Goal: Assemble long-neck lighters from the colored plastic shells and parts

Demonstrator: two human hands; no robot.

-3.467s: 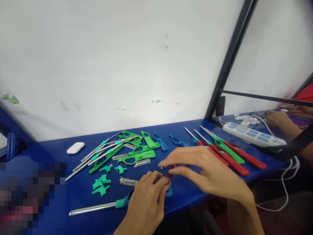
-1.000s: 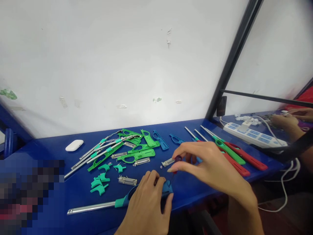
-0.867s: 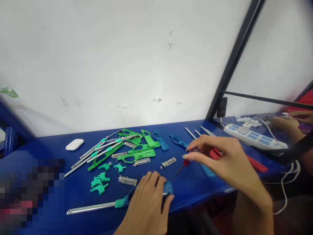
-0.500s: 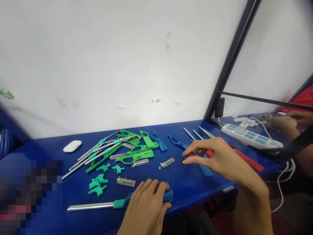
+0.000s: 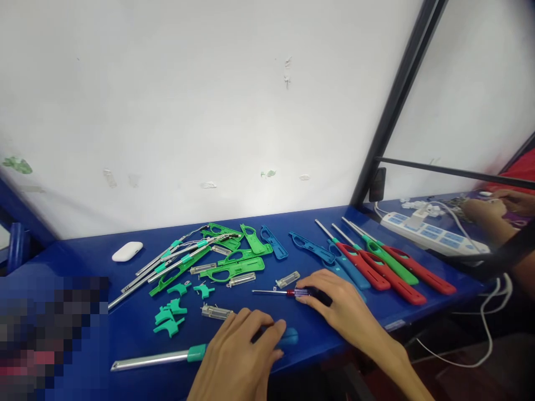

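My left hand (image 5: 240,351) is closed over the blue handle of a long-necked lighter (image 5: 154,360), whose silver tube points left along the table's near edge; the palm hides most of the handle. With my right hand (image 5: 338,298) I grip a small screwdriver (image 5: 271,292), its blade level and pointing left. Just beyond the blade lies a clear fuel tank (image 5: 288,279). Another clear tank (image 5: 216,312) rests by my left fingers. Several teal triggers (image 5: 169,327) are grouped to the left.
Green handle halves (image 5: 238,269), loose metal tubes (image 5: 171,267) and a blue handle half (image 5: 273,243) lie at the back. Whole lighters, among them a red one (image 5: 397,278), line the right side. Beyond the black frame are a power strip (image 5: 434,234) and another person's arm (image 5: 489,214).
My right hand has come down and left, and the screwdriver has swung from slanting down to nearly level. My left hand and the lighter have shifted slightly left. The lighters at right are uncovered.
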